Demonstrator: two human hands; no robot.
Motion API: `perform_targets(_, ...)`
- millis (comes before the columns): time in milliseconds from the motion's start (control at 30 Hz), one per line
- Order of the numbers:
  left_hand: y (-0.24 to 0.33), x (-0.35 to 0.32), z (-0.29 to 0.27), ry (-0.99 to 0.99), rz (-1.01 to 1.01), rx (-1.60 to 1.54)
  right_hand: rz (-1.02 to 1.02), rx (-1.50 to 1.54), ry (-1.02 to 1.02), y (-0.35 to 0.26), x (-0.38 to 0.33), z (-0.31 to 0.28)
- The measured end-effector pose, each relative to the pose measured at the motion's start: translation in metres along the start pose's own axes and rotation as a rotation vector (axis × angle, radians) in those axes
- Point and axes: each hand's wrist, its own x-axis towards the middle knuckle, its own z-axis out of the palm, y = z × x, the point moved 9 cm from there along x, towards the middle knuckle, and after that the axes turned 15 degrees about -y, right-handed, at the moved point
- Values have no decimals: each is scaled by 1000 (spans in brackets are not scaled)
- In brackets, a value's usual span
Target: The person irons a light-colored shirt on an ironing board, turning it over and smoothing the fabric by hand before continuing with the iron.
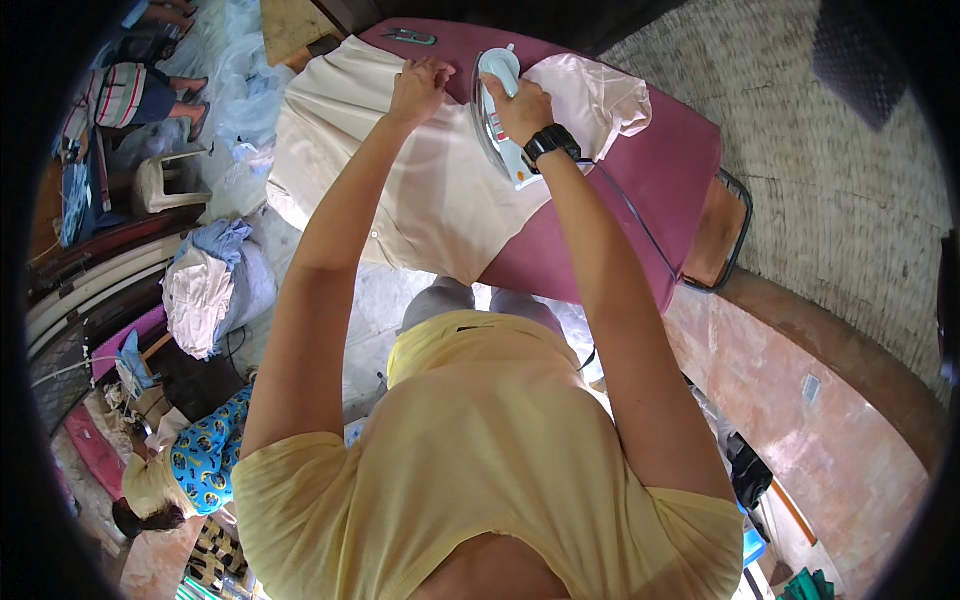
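A cream buttoned garment [440,190], which looks like a shirt, is spread over a maroon ironing board [640,220]. In my right hand [522,110] I grip the handle of a pale blue-and-white clothes iron [500,65]. Its soleplate rests on the cloth, near the sleeve-like part at the right. My left hand [420,92] is at the garment's far edge, left of the iron; its fingers are bent together and appear to pinch the fabric. Green thread snips [410,37] lie on the board's far edge.
The iron's cord [640,225] crosses the board's right side. A black metal rest [735,230] juts out at the right end. Piled clothes [205,285] and a plastic stool [172,182] stand left. Another person [205,465] is at lower left, others at upper left.
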Motion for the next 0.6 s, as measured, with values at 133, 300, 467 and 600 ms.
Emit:
perform_targets(133,10,-4,25,-290,-81,54,-71,-11,-22,15,-71,14)
perform_targets(300,30,-16,24,-436,-96,256,-88,-225,-420,62,-196,24)
perform_targets(467,28,-14,29,-521,-118,306,-119,-177,-255,61,-200,16)
perform_targets(600,18,-5,34,-494,-40,339,-36,-113,-112,36,-145,37)
